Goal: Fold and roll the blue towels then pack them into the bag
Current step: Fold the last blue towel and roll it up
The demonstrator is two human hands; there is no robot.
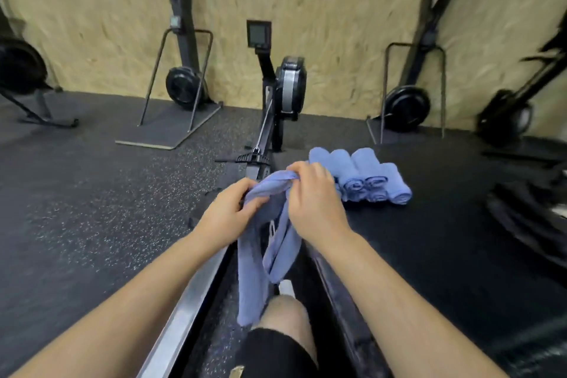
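Over on the left, a speckled dark floor (92, 193) runs back to a chipboard wall (92, 9), where a tall black trainer with a flywheel (181, 87) stands on its flat base. Toward the middle, a rowing machine (290, 86) points away from the person. Its small monitor (259, 34) is raised above the flywheel housing, and its steel rail (184, 301) runs down to the lower edge of the view.

The left hand (227, 212) is held above that rail, fingers curled around the upper edge of a blue towel (250, 270). The towel is unrolled and off the floor. Its top is bunched between the two hands and the rest hangs down in loose folds, its lower end just beside the person's bare knee (285, 313). The right hand (313, 193) grips the same bunched top edge, fingers closed over the cloth, just beside the left hand.

Right of the hands, a cluster of rolled blue towels (362, 178) lies side by side on a black mat (429, 239), the rolls touching one another and their spiral ends facing the person. Farther right, a second flywheel trainer (408, 107) stands against the wall. At the far right edge lies something dark and blurred, and I cannot tell what it is.
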